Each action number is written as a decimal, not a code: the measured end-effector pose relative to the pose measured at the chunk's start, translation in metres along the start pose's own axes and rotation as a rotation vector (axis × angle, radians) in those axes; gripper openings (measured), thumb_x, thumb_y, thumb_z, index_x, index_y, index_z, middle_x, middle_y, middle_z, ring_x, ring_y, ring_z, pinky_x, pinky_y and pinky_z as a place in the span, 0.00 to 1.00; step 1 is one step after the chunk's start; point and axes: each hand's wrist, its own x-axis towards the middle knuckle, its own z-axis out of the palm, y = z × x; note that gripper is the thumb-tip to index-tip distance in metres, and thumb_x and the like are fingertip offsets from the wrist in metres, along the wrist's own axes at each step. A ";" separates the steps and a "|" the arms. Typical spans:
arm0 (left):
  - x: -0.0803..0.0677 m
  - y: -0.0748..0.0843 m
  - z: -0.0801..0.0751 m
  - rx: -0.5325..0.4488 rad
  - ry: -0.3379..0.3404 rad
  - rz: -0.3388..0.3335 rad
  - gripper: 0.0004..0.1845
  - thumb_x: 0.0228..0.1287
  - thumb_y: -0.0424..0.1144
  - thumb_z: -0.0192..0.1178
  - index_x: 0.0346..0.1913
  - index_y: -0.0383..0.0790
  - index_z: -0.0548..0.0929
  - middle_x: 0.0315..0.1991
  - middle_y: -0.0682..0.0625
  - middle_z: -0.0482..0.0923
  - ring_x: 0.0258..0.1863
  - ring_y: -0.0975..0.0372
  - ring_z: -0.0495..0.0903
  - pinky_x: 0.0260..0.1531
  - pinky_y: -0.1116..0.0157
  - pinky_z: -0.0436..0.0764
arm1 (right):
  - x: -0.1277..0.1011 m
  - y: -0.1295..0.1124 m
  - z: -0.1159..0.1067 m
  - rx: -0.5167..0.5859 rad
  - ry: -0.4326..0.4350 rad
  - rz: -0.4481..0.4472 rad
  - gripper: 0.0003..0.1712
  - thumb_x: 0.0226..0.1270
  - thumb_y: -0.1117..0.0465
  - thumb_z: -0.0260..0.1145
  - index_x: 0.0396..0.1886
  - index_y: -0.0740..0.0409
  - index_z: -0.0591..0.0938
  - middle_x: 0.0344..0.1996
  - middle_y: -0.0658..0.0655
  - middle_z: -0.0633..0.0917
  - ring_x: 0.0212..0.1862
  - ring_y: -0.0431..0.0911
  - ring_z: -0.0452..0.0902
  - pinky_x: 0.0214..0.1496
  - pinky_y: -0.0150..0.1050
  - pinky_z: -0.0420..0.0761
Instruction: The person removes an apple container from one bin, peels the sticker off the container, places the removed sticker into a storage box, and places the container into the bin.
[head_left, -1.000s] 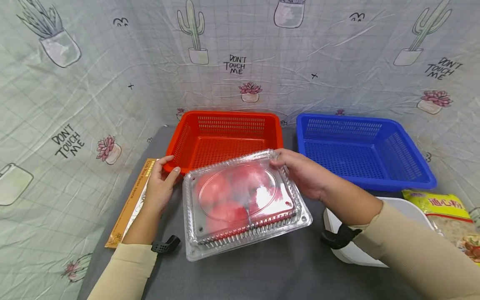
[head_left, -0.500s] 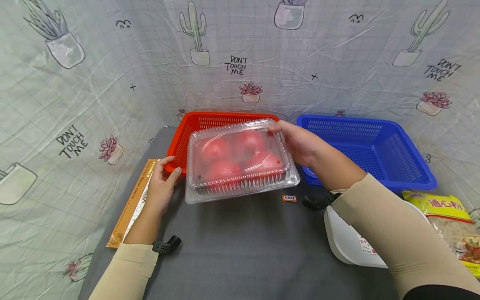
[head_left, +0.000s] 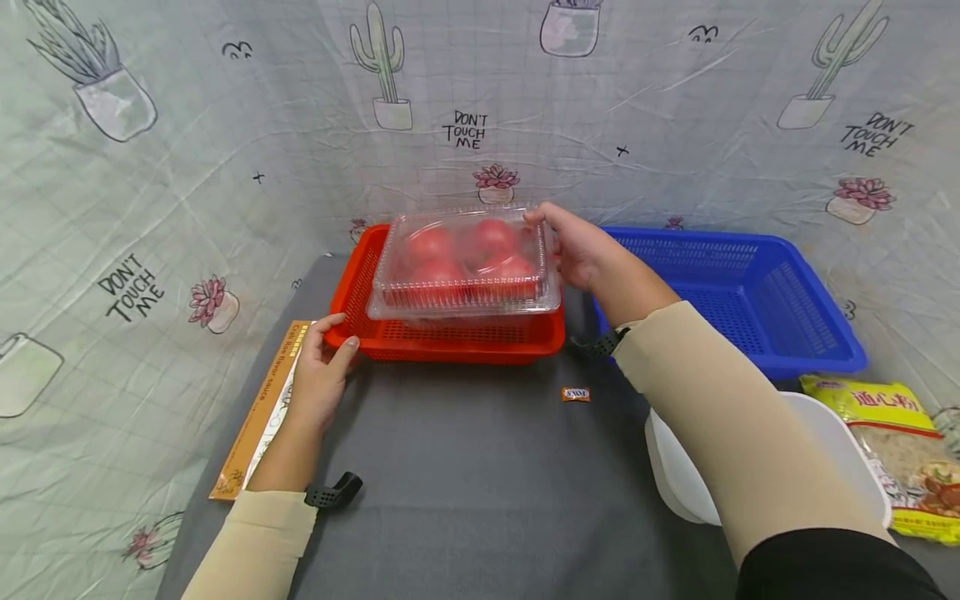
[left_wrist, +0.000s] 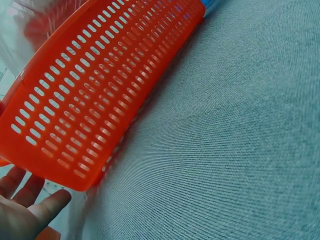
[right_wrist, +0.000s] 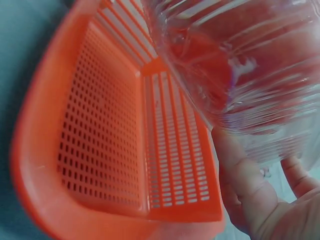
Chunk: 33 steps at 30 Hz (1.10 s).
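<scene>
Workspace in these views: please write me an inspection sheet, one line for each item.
Surface: grey cloth table.
Job's things: clear clamshell box of red fruit, held over the red basket; whether it touches the rim, cannot tell.
Clutter: blue basket, white tub, yellow noodle packet, flat orange box, small orange sachet.
Grips: right hand holds the box's right edge; left hand rests against the basket's front-left corner.
Cables: nothing seen.
Surroundings: cactus-print sheet.

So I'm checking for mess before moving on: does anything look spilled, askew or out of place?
Nothing is spilled. One small orange packet lies loose on the grey tabletop, apart from the red plastic basket. The clear plastic box of tomatoes sits level in the right hand.
</scene>
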 end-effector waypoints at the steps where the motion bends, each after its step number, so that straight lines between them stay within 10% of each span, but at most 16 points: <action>1: 0.000 0.000 0.000 0.001 -0.003 -0.003 0.27 0.80 0.33 0.58 0.77 0.40 0.67 0.75 0.44 0.67 0.62 0.58 0.75 0.56 0.67 0.84 | 0.005 -0.001 0.000 0.006 0.010 0.012 0.22 0.72 0.43 0.60 0.57 0.49 0.73 0.52 0.56 0.81 0.47 0.50 0.81 0.43 0.46 0.87; 17: 0.004 0.003 0.003 0.008 0.002 -0.031 0.28 0.80 0.35 0.59 0.77 0.42 0.68 0.74 0.42 0.69 0.60 0.56 0.75 0.54 0.65 0.85 | 0.046 0.006 0.010 0.053 0.126 0.133 0.42 0.67 0.45 0.68 0.76 0.47 0.63 0.67 0.61 0.74 0.64 0.59 0.75 0.65 0.57 0.81; 33: 0.004 0.010 -0.001 0.063 0.013 -0.067 0.28 0.80 0.38 0.60 0.78 0.45 0.68 0.77 0.45 0.66 0.63 0.55 0.74 0.56 0.64 0.85 | 0.070 0.014 0.023 0.019 0.113 0.121 0.42 0.68 0.45 0.69 0.78 0.51 0.66 0.68 0.62 0.78 0.65 0.62 0.77 0.64 0.59 0.82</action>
